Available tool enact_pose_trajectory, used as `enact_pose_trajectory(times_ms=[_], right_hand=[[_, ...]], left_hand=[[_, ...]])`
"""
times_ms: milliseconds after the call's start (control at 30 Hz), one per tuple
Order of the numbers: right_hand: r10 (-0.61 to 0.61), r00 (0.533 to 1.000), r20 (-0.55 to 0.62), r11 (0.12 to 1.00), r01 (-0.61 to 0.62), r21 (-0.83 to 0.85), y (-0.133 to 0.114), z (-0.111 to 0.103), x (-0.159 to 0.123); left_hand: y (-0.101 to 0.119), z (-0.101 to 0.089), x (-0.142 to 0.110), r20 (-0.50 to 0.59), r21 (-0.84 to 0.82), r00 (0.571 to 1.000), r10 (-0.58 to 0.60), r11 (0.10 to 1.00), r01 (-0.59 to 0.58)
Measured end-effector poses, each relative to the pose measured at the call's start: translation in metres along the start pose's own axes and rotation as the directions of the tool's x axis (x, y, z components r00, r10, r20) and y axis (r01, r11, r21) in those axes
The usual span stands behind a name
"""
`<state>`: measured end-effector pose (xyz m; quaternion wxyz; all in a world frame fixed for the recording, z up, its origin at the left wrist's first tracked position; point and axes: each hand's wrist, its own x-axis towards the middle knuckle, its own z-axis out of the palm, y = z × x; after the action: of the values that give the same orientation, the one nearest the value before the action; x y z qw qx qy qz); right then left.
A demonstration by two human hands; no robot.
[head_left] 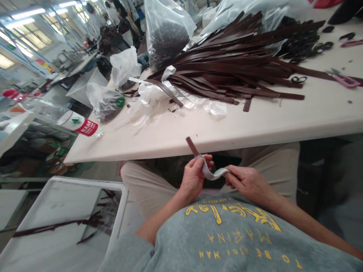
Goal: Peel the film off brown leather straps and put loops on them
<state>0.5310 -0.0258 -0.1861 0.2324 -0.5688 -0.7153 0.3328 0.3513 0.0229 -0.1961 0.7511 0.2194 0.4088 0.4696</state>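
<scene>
- Strap heap (227, 64), dark brown, long flat pieces roughly fanned out; on the pale counter (269, 119). Landmark for all entries below.
- Strap (193, 146), one, brown, with a twisted pale grey stretch; in my hands, nearer me than the heap, beyond the counter's front edge. Whether the grey is its underside or a separate strip, I cannot tell.
- My left hand (194, 173): thumb and fingers pinching the strap just below its brown end, which points up and away from me.
- My right hand (247, 181): fingers closed on the far end of the grey stretch, which sags between both hands.
- White film scraps (150, 99), crumpled; along the heap's left and near side.
- Clear plastic bag (170, 36), large, dark contents; behind the heap's left end.
- Small plastic bags, two, one whitish (124, 66), one with a green patch (103, 102); left of the heap.
- Bottle (86, 127), red label; farther left of the heap.
- Black rings (300, 41), many; at the heap's right end.
- Scissors (344, 78), pink handles; right of the heap.
- White-rimmed tray (87, 181), holding brown strips (56, 226); left of the heap and nearer me.
</scene>
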Motion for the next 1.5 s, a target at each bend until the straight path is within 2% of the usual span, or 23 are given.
enact_pose_trajectory(times_ms=[100, 267, 367, 467, 633, 767, 867, 1000, 1100, 1233, 1300, 1400, 1500], right_hand=[[0.02, 0.998, 0.062, 1.0, -0.021, 0.015, 0.0, -0.004, 0.0], [-0.001, 0.996, 0.093, 1.0, 0.001, -0.003, -0.011, 0.0, 0.01], [0.024, 0.992, 0.126, 1.0, -0.021, -0.023, -0.016, 0.002, 0.017], [0.048, 0.98, 0.194, 0.999, -0.05, 0.007, -0.015, -0.003, 0.015], [0.169, 0.941, 0.292, 0.984, -0.178, 0.006, 0.014, -0.024, -0.016], [0.25, 0.905, 0.345, 0.961, -0.277, 0.029, 0.036, -0.041, -0.038], [0.237, 0.935, 0.264, 0.966, -0.257, 0.041, 0.026, -0.04, -0.028], [0.147, 0.987, 0.066, 0.98, -0.155, 0.125, -0.011, -0.021, 0.01], [0.113, 0.993, 0.045, 0.973, -0.12, 0.197, -0.028, -0.01, 0.031], [0.088, 0.987, 0.137, 0.98, -0.11, 0.166, -0.022, -0.019, 0.035], [0.077, 0.987, 0.143, 0.988, -0.095, 0.118, -0.014, -0.028, 0.034], [0.064, 0.997, 0.032, 0.998, -0.063, -0.028, -0.007, -0.034, 0.032], [0.011, 0.994, -0.105, 0.993, -0.023, -0.12, -0.008, -0.021, 0.032]], left_hand=[[0.009, -0.002, 0.005, -0.049, -0.03, 0.99, 0.132, 0.991, -0.133], [0.02, -0.004, 0.011, 0.026, -0.005, 0.989, 0.145, 0.989, -0.145], [0.03, -0.005, 0.015, -0.017, -0.003, 0.974, 0.225, 0.974, -0.226], [0.042, -0.01, 0.022, -0.038, 0.002, 0.966, 0.256, 0.967, -0.256], [0.053, -0.019, 0.032, -0.104, -0.085, 0.972, 0.213, 0.971, -0.222], [0.047, -0.018, 0.034, -0.057, -0.085, 0.981, 0.186, 0.978, -0.19], [0.035, -0.009, 0.032, -0.011, -0.076, 0.989, 0.147, 0.986, -0.147], [0.02, 0.004, 0.025, 0.003, -0.011, 0.991, 0.134, 0.991, -0.134], [0.021, -0.001, 0.023, 0.018, 0.073, 0.988, 0.15, 0.986, -0.151], [0.036, -0.023, 0.027, -0.024, 0.263, 0.966, 0.257, 0.934, -0.241], [0.041, -0.03, 0.028, -0.003, 0.376, 0.962, 0.273, 0.892, -0.252], [0.036, -0.029, 0.027, 0.043, 0.429, 0.97, 0.241, 0.872, -0.236], [0.017, -0.016, 0.022, 0.043, 0.391, 0.981, 0.189, 0.901, -0.191]])
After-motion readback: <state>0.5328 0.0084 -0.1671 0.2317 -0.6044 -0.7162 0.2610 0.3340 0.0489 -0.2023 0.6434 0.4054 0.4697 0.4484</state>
